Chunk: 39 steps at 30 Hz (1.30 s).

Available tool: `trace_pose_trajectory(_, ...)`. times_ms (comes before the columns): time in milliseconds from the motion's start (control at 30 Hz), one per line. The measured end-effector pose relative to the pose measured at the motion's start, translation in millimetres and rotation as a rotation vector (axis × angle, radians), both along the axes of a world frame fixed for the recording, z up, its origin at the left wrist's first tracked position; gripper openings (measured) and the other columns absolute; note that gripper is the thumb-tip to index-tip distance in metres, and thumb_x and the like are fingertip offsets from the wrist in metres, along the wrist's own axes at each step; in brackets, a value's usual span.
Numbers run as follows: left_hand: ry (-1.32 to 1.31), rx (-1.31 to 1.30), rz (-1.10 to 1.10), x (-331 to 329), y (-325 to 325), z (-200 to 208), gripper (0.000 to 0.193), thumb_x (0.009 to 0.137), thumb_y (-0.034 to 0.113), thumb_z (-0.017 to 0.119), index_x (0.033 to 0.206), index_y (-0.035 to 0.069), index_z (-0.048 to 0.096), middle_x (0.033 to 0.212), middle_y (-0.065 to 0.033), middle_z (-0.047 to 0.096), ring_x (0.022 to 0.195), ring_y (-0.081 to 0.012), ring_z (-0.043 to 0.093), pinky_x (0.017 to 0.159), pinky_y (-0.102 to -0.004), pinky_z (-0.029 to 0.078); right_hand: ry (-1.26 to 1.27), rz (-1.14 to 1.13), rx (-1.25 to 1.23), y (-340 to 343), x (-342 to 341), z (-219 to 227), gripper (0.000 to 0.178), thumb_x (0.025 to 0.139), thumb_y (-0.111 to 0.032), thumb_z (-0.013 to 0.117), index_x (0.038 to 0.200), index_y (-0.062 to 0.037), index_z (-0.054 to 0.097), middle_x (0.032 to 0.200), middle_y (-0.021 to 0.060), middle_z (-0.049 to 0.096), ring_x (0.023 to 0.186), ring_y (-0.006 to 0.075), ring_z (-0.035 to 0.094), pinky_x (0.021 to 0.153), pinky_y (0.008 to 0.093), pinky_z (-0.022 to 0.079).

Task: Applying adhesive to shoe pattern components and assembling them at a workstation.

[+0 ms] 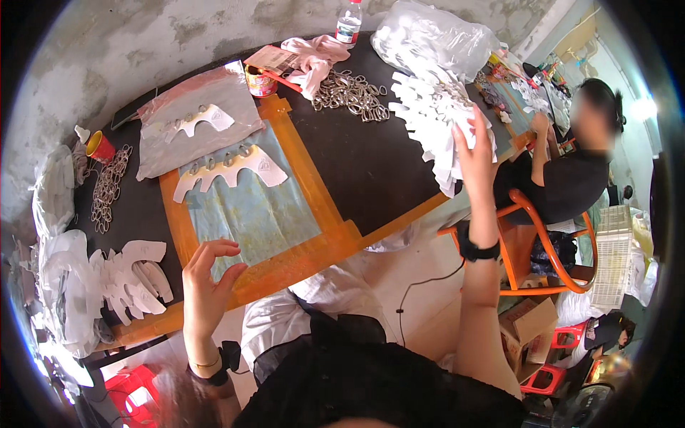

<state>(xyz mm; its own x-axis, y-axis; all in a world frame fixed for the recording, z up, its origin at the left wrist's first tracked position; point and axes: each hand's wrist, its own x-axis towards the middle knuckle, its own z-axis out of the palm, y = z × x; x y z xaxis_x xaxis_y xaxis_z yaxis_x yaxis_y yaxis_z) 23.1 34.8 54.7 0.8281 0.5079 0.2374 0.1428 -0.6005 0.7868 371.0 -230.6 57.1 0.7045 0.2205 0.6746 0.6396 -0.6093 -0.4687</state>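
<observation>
- Along the wall (pixel 193 36), a dark table (pixel 349 164) with an orange-brown near edge.
- At the right, a co-worker (pixel 571 178) in black, seated on an orange chair (pixel 591 250).
- On the table, in front of the person, a blue mat (pixel 275 225) framed by orange-brown strips.
- Toward the back right, a bulging clear bag (pixel 435 36), touching the right pile.
- Left of centre, a plastic sheet (pixel 160 153), partly over the mat.
- Right pile (pixel 421 121): white cutouts, overlapping, near the table's edge.
- Left pile (pixel 139 274): similar white pieces, near the front left corner.
- Right hand (pixel 477 146): laid over the right pile, fingers extended; whether it grips a piece, I cannot tell.
- Left hand (pixel 208 278): empty, thumb and fingers parted, over the mat's near side.
- Front cutout (pixel 235 175): flat on the mat; back cutout (pixel 214 123): flat on the sheet. Both carry metal rings (pixel 245 150) along their upper edge.
- Beyond the mat, a red can (pixel 262 86).
- Smallest, loose rings (pixel 353 100), heaped left of the right pile.
</observation>
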Motion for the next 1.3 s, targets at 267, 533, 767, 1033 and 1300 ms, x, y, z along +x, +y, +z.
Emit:
trace_pose_trajectory(267,0.081,0.097,0.126,-18.4,17.9,-8.2,0.019,0.068,-0.003,0.067,0.084,-0.001,0.057,0.089,-0.0125,0.061,0.083,-0.0259,0.06,0.072,-0.03,0.045,0.119,0.438,0.066,52.6,-115.9,-48.1,0.013,0.076,-0.001,0.06,0.088,-0.0041,0.063,0.082,0.0086,0.063,0.077,0.0239,0.058,0.07,0.0336,0.044)
trace_pose_trajectory(533,0.136,0.247,0.355,-68.2,42.1,-2.7,0.013,0.073,0.0,0.064,0.083,-0.001,0.057,0.09,-0.0117,0.061,0.082,-0.0255,0.059,0.074,-0.0312,0.044,0.168,0.759,0.061,104.3,-155.8,-55.3,0.015,0.074,0.002,0.061,0.088,-0.0032,0.062,0.079,0.0082,0.062,0.074,0.0251,0.058,0.069,0.0343,0.044)
trace_pose_trajectory(767,0.121,0.396,0.561,-115.6,67.4,-9.1,0.015,0.071,0.006,0.067,0.083,0.001,0.059,0.091,-0.0105,0.06,0.087,-0.0282,0.056,0.077,-0.0327,0.044,0.294,0.823,-0.053,119.9,-184.2,-51.6,0.014,0.077,0.004,0.059,0.09,-0.0013,0.063,0.081,0.0119,0.06,0.076,0.0256,0.058,0.069,0.0329,0.045)
trace_pose_trajectory(1033,0.224,0.323,0.62,-160.4,73.3,-28.3,0.026,0.071,0.009,0.068,0.094,0.001,0.061,0.103,-0.0111,0.057,0.098,-0.0277,0.054,0.084,-0.0347,0.043,0.264,0.915,-0.123,138.1,-195.4,-59.8,0.012,0.079,0.002,0.057,0.09,-0.0003,0.062,0.086,0.0109,0.061,0.079,0.026,0.058,0.071,0.0341,0.046)
trace_pose_trajectory(1300,0.162,0.594,0.704,-141.8,114.7,-37.4,0.032,0.075,0.014,0.065,0.104,0.003,0.059,0.114,-0.0109,0.054,0.107,-0.0299,0.047,0.092,-0.0367,0.038,0.295,0.958,-0.193,153.2,-204.8,-43.8,0.012,0.079,0.001,0.057,0.09,-0.0001,0.062,0.087,0.011,0.061,0.082,0.0259,0.057,0.072,0.034,0.045)
